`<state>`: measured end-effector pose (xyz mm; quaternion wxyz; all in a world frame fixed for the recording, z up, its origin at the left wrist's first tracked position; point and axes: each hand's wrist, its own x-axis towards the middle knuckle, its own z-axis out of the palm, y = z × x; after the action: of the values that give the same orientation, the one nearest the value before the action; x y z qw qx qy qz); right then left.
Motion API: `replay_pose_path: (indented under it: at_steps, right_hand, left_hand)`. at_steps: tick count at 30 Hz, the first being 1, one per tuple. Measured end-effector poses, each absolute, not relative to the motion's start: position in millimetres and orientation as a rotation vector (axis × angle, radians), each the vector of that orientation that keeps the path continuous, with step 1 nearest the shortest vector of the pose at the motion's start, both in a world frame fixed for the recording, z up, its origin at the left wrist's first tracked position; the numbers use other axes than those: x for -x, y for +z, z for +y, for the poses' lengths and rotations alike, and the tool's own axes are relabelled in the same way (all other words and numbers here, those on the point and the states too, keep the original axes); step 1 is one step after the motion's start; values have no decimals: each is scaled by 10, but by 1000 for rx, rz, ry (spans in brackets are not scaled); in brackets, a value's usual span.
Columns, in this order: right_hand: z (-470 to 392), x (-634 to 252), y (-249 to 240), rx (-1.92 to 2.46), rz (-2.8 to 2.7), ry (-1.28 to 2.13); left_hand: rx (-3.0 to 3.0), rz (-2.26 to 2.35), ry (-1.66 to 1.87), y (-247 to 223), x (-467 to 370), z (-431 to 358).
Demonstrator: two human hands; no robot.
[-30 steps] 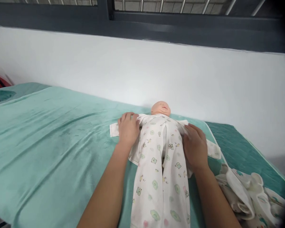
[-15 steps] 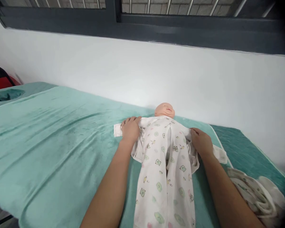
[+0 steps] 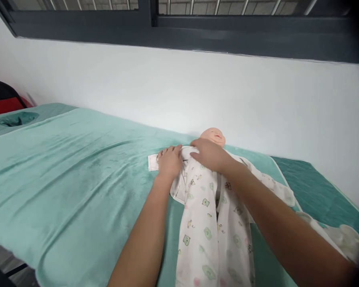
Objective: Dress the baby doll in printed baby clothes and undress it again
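Note:
A baby doll lies on its back, its bare head (image 3: 214, 135) toward the wall. A white baby garment (image 3: 208, 215) with green and pink animal prints is spread over its body and hangs down toward me. My left hand (image 3: 170, 161) is closed over the sleeve on the left, and the white cuff (image 3: 152, 162) sticks out past it. My right hand (image 3: 211, 154) reaches across the doll's chest just below the head. Its thumb and fingers are apart at the shoulder cloth on the left. The right sleeve (image 3: 277, 189) lies stretched out, partly behind my forearm.
A light green cover (image 3: 86, 171) lies over a darker green padded table (image 3: 320, 187) with a face hole (image 3: 18, 118) at the far left. Crumpled patterned cloth (image 3: 344, 239) rests at right, behind my forearm. A white wall (image 3: 137, 87) borders the back.
My right hand has let go of the right sleeve and moved left across the chest to the left shoulder. The left hand stays on its sleeve. The view has shifted slightly.

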<state>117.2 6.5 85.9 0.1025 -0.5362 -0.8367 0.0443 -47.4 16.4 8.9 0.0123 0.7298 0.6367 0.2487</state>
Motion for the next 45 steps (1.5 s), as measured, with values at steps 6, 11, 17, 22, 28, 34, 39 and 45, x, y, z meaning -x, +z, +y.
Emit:
replay_pose_path:
  at_steps: [6, 11, 17, 22, 28, 34, 39, 45]
  right_hand:
    - [491, -655, 745, 1711, -2782, 8]
    - [506, -671, 680, 1742, -2840, -21]
    - [382, -933, 886, 1635, -2889, -54]
    - [274, -1236, 1106, 1698, -2781, -66]
    - [181, -1429, 1228, 1738, -2670, -45]
    - [228, -1179, 1050, 1697, -2728, -18]
    - [336, -946, 900, 1633, -2801, -31]
    - [100, -1405, 912, 1549, -2254, 217]
  left_hand:
    - [-2195, 2052, 772, 79, 488, 182]
    - [-2151, 2108, 831, 37, 493, 188]
    - [-2101, 2103, 925, 84, 547, 110]
    - [-1981, 2062, 981, 79, 623, 61]
    - [-1984, 2137, 900, 42, 619, 51]
    - [-2240, 2188, 915, 94, 471, 31]
    - [-2396, 1909, 786, 49, 393, 126]
    - [-2326, 2102, 804, 48, 476, 199]
